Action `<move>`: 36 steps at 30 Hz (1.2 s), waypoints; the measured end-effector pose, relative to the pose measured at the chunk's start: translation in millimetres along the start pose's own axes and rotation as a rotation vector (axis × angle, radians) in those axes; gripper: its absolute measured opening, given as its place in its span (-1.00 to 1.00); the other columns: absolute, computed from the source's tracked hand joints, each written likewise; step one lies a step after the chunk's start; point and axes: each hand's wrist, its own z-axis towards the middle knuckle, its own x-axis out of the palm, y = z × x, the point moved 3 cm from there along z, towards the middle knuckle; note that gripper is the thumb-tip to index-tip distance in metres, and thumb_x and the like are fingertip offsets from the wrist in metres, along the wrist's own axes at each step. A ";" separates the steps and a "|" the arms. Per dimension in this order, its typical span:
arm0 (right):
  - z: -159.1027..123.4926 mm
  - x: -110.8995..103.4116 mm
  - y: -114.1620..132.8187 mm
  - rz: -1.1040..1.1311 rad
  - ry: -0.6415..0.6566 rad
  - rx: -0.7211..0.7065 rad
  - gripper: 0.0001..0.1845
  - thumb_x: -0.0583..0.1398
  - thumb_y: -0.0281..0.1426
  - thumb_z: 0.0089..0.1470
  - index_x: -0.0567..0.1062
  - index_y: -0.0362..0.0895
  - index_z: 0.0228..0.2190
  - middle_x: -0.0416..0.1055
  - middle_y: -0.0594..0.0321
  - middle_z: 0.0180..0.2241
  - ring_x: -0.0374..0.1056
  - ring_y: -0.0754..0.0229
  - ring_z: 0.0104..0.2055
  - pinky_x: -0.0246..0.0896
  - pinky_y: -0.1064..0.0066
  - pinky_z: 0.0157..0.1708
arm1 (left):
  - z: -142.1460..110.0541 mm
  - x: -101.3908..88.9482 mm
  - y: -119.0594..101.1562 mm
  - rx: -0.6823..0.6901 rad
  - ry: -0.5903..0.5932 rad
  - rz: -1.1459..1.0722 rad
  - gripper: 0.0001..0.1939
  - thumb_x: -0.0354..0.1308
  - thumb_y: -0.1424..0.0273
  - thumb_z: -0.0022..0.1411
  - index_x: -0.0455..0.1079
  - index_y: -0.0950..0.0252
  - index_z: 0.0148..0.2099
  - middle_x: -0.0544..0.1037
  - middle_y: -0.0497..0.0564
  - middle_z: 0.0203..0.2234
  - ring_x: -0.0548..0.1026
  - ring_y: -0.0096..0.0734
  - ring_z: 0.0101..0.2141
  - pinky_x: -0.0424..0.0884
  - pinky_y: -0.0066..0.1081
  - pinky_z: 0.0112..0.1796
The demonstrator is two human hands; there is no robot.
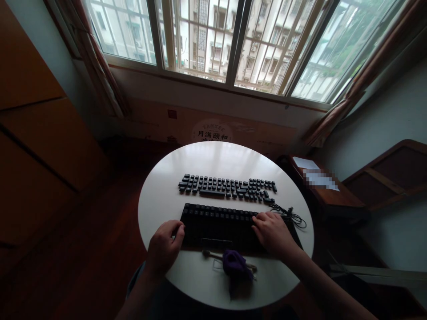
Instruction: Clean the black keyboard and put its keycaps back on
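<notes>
A black keyboard (216, 233) lies on the round white table. Its back rows (213, 211) carry keycaps, while the front part looks dark and bare. My left hand (166, 244) is closed at the keyboard's left edge, thumb and curled fingers against it. Over the right part of the back rows, my right hand (273, 231) has its fingers bunched together, touching down at the end of the keys. Whatever those fingertips pinch is hidden. Behind the keyboard, loose black keycaps (227, 186) are laid out in rows, with a long spacebar (212, 193) among them.
A coiled black cable (295, 218) lies at the table's right. Near the front edge are a purple cloth (235, 263), a brush (208, 254) and a wire keycap puller (217, 265). The round table (156, 195) stands before a barred window; a wooden chair (328, 198) holding papers is at right.
</notes>
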 end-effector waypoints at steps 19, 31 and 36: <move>-16.3 26.3 35.1 0.272 -0.162 -0.036 -0.46 0.14 -0.35 0.24 0.36 -0.23 0.22 0.34 -0.08 0.18 0.22 -0.12 0.24 0.21 0.00 0.24 | 13.0 23.9 -37.5 0.496 0.082 0.303 -0.60 0.07 0.44 0.30 0.41 0.32 0.17 0.49 0.18 0.03 0.42 -0.06 0.06 0.43 -0.07 0.07; -11.2 25.3 40.6 0.241 -0.114 -0.011 -0.49 0.17 -0.34 0.22 0.41 -0.20 0.18 0.39 -0.06 0.14 0.28 -0.12 0.16 0.20 0.01 0.21 | 13.3 36.4 -35.5 0.376 0.211 0.345 -0.53 0.15 0.31 0.30 0.37 0.23 0.23 0.49 0.14 0.02 0.42 -0.01 0.04 0.40 0.03 0.07; -7.9 17.7 42.6 0.250 -0.096 0.010 -0.48 0.19 -0.31 0.21 0.44 -0.23 0.16 0.39 -0.11 0.14 0.26 -0.16 0.17 0.18 0.00 0.20 | 12.6 44.0 -38.9 0.377 0.185 0.380 -0.57 0.14 0.30 0.30 0.41 0.28 0.18 0.47 0.17 0.04 0.38 0.03 0.08 0.34 0.06 0.13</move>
